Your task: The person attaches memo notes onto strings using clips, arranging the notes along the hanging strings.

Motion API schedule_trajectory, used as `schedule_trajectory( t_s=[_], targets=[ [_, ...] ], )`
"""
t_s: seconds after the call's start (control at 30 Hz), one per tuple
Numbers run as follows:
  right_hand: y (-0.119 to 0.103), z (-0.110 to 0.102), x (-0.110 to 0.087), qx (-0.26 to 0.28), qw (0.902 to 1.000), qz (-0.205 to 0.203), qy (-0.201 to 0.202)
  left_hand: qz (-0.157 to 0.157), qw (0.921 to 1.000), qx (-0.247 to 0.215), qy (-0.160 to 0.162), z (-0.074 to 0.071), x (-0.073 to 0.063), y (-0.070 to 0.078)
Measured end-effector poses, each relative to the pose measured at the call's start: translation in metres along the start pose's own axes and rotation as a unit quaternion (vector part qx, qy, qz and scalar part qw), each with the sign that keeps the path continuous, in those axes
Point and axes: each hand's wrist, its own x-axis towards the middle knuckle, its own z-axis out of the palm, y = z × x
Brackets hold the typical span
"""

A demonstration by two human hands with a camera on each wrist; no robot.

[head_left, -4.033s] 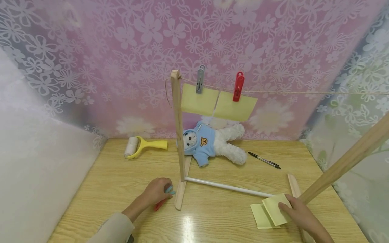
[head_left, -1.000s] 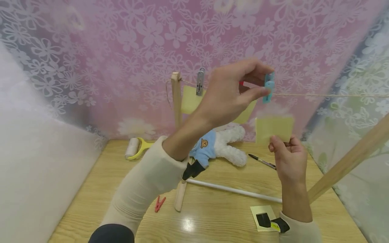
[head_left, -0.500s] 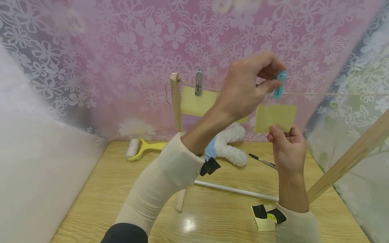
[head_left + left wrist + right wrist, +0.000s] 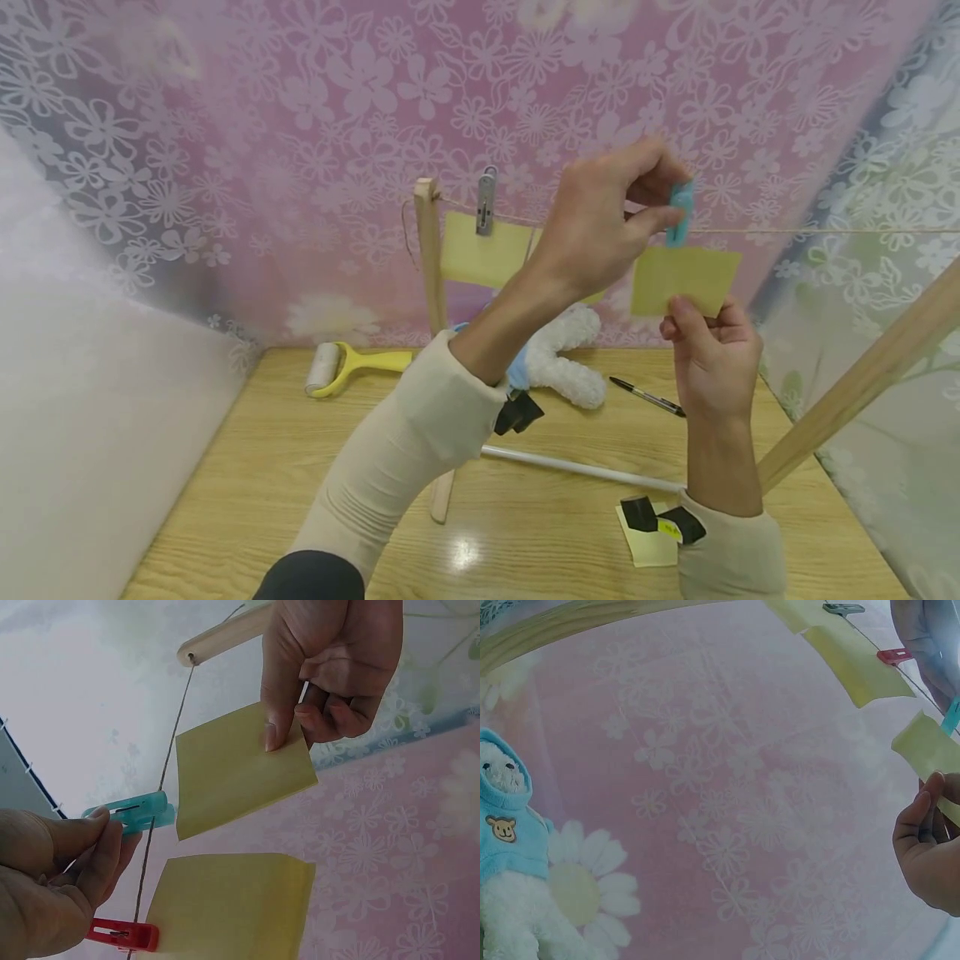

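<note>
My left hand [image 4: 603,212] pinches a light-blue clothespin [image 4: 680,215] between thumb and fingers, at the string [image 4: 825,231]. In the left wrist view, the blue clothespin's tip crosses the string beside the top edge of a yellow paper note [image 4: 244,776]. Whether its jaws touch the paper I cannot tell. My right hand [image 4: 712,358] holds that note by its lower edge, thumb in front. To its left hang two yellow notes, one [image 4: 483,250] under a grey clothespin [image 4: 485,200], another [image 4: 232,907] under a red clothespin [image 4: 124,935], which my left hand hides in the head view.
Wooden posts stand left [image 4: 431,258] and right [image 4: 862,383], with a white rod [image 4: 577,467] low between them. On the table lie a plush bear [image 4: 570,367], a pen [image 4: 647,396], a yellow-handled lint roller [image 4: 360,362] and more yellow paper [image 4: 648,550].
From the table, my left hand has brought the blue clothespin up to the string. My right hand has lifted a yellow note from the table and lately raised it closer under the clothespin.
</note>
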Motion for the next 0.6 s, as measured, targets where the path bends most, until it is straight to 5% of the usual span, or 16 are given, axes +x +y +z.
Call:
schedule_trajectory(
  t_s=[0.6],
  targets=[
    [0.0005, 0.0029, -0.0024, -0.003, 0.9993, 0.003, -0.036, -0.018, 0.999, 0.004, -0.04, 0.0058, -0.0017, -0.0004]
  ],
)
